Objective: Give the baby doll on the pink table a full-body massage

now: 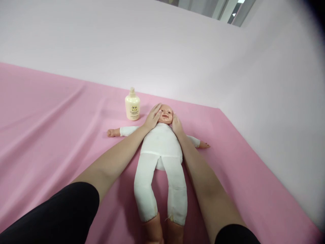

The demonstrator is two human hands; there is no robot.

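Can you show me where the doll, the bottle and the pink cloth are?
doll (160,142): head view, on the middle of its white body.
bottle (132,107): head view, on its cream belly with the label.
pink cloth (50,128): head view, on a bare stretch left of the doll.

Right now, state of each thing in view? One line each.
Doll: lying face up on the pink sheet, arms spread, legs straight.
Left hand: open, flat against one side of the doll's head.
Right hand: open, flat against the other side.
Lotion bottle: upright, cap on, untouched beside the doll's head.
Pink sheet: spread out, creased.
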